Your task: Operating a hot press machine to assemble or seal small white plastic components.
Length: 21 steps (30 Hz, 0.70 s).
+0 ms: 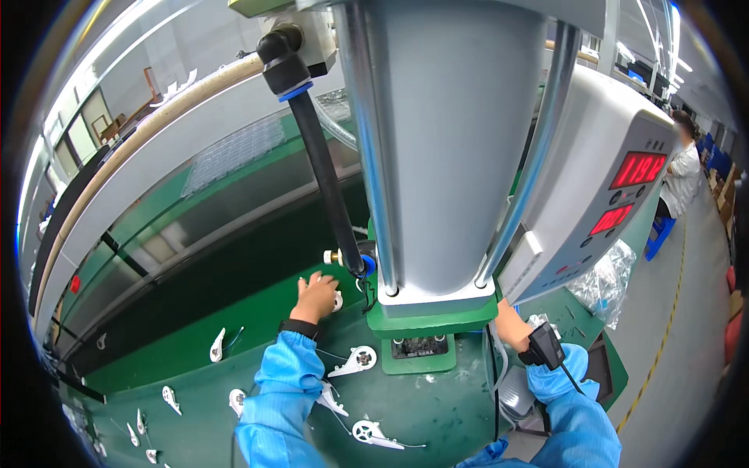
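Observation:
My left hand (315, 298) reaches over the green work surface, left of the press, with its fingers spread. A small white plastic part (337, 301) shows right beside its palm, partly hidden; whether they touch is unclear. My right hand (512, 327) is by the right side of the press, its fingers hidden behind the control box (585, 171). Near my left forearm lie several white plastic parts with a round end and a tapered tail, among them one with a wire (360, 359) and another closer to me (376, 434).
The grey press cylinder (452, 148) towers in the middle, with a black plate (421, 346) at its green base. A black air hose (320, 171) runs down its left. Clear plastic bags (608, 281) lie at right. A person (680, 168) sits on a blue stool farther off.

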{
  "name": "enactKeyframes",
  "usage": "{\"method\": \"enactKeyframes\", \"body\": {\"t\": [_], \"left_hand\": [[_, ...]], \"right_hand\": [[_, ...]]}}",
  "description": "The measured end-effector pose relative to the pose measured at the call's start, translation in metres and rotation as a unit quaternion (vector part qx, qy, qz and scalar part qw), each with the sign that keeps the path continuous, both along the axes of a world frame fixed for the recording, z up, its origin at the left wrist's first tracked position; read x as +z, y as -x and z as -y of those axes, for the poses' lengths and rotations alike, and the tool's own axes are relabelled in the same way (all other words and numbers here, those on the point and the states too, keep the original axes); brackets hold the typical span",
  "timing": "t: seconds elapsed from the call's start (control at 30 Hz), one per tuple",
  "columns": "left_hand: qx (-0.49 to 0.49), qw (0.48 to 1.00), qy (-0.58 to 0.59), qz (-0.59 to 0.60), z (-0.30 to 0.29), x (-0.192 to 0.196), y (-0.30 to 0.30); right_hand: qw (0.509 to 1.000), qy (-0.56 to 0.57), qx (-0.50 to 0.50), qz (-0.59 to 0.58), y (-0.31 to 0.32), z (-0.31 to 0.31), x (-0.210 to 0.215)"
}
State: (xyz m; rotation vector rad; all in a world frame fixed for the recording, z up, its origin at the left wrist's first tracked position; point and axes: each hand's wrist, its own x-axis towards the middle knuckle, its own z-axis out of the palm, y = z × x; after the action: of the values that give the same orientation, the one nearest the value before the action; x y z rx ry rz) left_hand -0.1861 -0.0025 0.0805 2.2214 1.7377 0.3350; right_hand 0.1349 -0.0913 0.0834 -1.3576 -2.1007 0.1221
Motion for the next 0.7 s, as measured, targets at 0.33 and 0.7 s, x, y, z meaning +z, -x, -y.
{"method": "enactKeyframes", "body": {"t": [0.33, 0.7], "left_hand": [[0.024, 0.977, -0.161, -0.137, -0.015, -0.071, 0.043], [-0.1, 0.938, -0.094, 0.318, 0.087, 0.015, -0.065]], "right_hand": [[0.994, 0.022, -0.012, -0.103, -0.007, -0.003, -0.006], [0.982, 0.073, -0.076, -0.155, -0.013, 0.049, 0.02]]}}
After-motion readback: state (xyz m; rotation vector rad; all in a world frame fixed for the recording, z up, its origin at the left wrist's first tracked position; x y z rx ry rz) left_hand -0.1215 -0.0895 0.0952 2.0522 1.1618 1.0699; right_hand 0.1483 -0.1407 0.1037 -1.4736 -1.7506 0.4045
